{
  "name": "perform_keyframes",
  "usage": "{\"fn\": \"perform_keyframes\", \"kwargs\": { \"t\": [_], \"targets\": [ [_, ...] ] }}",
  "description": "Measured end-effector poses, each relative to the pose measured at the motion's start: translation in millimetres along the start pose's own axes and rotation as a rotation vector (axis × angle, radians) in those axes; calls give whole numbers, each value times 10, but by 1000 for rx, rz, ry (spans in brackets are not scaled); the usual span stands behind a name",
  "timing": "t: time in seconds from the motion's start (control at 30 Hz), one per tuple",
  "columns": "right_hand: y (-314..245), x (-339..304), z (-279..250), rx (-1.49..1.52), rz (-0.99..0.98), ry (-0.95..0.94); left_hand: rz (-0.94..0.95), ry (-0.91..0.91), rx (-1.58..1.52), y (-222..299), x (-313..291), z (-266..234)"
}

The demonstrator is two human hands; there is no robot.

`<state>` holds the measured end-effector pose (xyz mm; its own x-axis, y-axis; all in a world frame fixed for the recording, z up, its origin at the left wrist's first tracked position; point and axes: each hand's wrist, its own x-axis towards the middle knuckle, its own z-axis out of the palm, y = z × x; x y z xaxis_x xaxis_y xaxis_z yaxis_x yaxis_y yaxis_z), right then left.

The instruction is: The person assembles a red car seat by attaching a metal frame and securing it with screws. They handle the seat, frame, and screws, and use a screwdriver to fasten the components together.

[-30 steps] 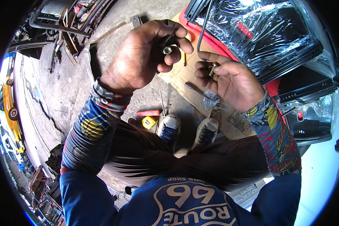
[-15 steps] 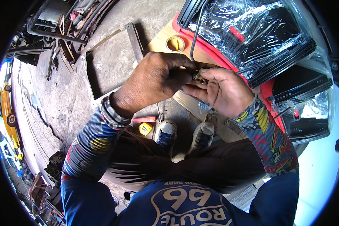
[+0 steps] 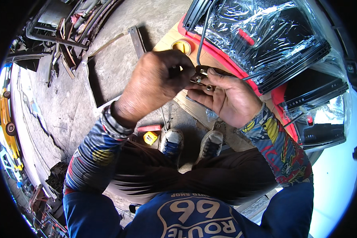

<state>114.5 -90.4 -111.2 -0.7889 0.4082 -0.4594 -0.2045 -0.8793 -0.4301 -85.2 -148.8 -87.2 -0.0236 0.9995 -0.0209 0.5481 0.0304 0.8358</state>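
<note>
My right hand [image 3: 236, 93] is turned palm up, its fingers loosely curled around several small metal fasteners [image 3: 209, 87], which look like nuts or short bolts. One brassy, ring-shaped piece rests by the finger bases, and shinier ones sit near the fingertips. From the left, my left hand [image 3: 152, 81] reaches across, thumb and fingers pinched together right beside these pieces. Whatever lies between its fingertips is hidden in shadow. Both hands are held above the floor, in front of my knees.
A roll of tape [image 3: 181, 47] lies on a cardboard sheet. To the right, red-edged black panels [image 3: 261, 35] are wrapped in clear plastic. A yellow tape measure [image 3: 150, 137] and a red object [image 3: 149, 128] sit beside my shoes [image 3: 172, 142]. Scrap metal [image 3: 61, 43] is piled at far left.
My left hand has drawn slightly left, away from the right palm. The right fingers have opened a little, showing more of the fasteners. The view has shifted slightly.
</note>
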Motion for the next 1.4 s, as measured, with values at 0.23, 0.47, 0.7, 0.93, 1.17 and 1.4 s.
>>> {"fn": "perform_keyframes", "kwargs": {
  "t": [0.23,0.47,0.7,0.93,1.17,1.4],
  "targets": [
    [41,30,-32,57,-12,143,90,-64,89,-10,-21,91],
    [76,25,-28,-8,-12,128,157,55,267,6,-64,218],
    [51,13,41,-37,-29,92,86,55,141,-13,-5,74],
    [56,-3,24,-220,-110,73,-155,-129,-246,-63,74,-55],
    [230,-45,141,-445,-231,277,-83,-204,-295,-95,20,-31],
    [290,-69,201,-302,-91,250,-147,-245,-414,-153,13,-74]
  ]
}}
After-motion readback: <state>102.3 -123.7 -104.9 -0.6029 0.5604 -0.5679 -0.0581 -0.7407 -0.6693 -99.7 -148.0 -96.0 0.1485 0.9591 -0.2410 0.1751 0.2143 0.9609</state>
